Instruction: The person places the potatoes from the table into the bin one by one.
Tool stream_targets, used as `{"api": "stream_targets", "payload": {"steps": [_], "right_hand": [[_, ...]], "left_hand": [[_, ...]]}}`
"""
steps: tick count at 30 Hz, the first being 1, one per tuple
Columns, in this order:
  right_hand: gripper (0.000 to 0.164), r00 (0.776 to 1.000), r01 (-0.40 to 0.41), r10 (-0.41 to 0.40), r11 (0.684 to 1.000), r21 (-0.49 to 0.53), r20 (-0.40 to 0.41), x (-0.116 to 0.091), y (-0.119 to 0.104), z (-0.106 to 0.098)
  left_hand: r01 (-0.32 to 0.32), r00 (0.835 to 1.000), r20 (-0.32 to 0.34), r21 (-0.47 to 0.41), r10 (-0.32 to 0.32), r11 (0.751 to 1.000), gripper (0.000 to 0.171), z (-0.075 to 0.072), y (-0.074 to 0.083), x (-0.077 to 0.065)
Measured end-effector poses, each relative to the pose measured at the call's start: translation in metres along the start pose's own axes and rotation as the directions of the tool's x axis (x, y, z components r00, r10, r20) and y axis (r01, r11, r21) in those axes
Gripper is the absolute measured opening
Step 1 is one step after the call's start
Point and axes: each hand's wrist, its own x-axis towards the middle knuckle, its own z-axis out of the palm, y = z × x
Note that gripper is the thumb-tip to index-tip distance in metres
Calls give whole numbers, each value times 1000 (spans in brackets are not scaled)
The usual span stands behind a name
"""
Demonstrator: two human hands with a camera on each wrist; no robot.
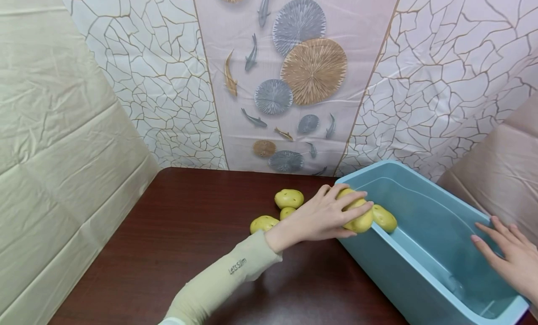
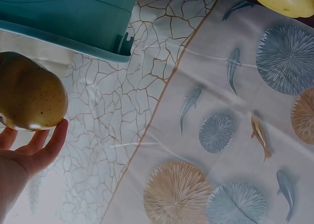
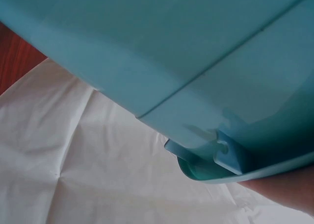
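We see left hand [image 1: 321,217] gripping potato [image 1: 361,218] with spread fingers, presumably for stability, at ten-o'clock rim of bin [image 1: 391,269]. Right hand [image 1: 510,255], fingers extended, lies over three-o'clock rim, apparently steadying. Second potato [image 1: 384,218] inside, ten o'clock; table potatoes [image 1: 289,199] at held potato's nine o'clock.

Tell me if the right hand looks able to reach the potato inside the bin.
Probably yes: the right hand is at the open bin's rim, and nothing shows between it and the potato inside.
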Motion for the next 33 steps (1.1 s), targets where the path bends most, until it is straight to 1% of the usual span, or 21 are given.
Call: {"api": "stream_targets", "payload": {"steps": [1, 3, 7, 10, 13, 17, 21, 26, 29, 33], "right_hand": [[77, 1000, -1, 1, 1000, 0, 7, 1, 1, 1], [77, 1000, -4, 4, 1000, 1, 11, -1, -4, -4], [75, 1000, -9, 8, 1000, 28, 27, -14, -38, -35], [78, 999, -30, 27, 998, 57, 40, -24, -65, -59], [81, 997, -74, 72, 995, 66, 27, -30, -79, -69], [85, 992, -124, 123, 989, 77, 15, -31, -78, -69], [85, 991, -136, 136, 987, 87, 15, -30, -73, -66], [86, 987, -158, 155, 985, 75, 40, -28, -75, -67], [85, 987, -158, 155, 985, 75, 46, -28, -75, -67], [82, 992, -127, 126, 987, 95, 19, -30, -73, -66]], "left_hand": [[0, 1000, 0, 2, 0, 1000, 60, 0, 0, 1], [-1, 1000, 2, 2, 1, 1000, 60, -1, 0, 3], [-4, 1000, 10, 3, 4, 1000, 59, 0, 0, 6], [-7, 1000, 15, 5, 7, 1000, 60, 0, 0, 8], [-7, 1000, 18, 7, 6, 1000, 61, 1, 0, 9], [-4, 1000, 30, 15, 3, 1000, 62, 1, 0, 11], [3, 999, 35, 30, -4, 1000, 62, 1, -1, 13], [7, 999, 37, 45, -9, 999, 62, 0, -2, 16], [7, 999, 37, 43, -8, 999, 61, 1, -2, 18], [6, 999, 32, 26, -6, 1000, 61, 1, -3, 24]]}}
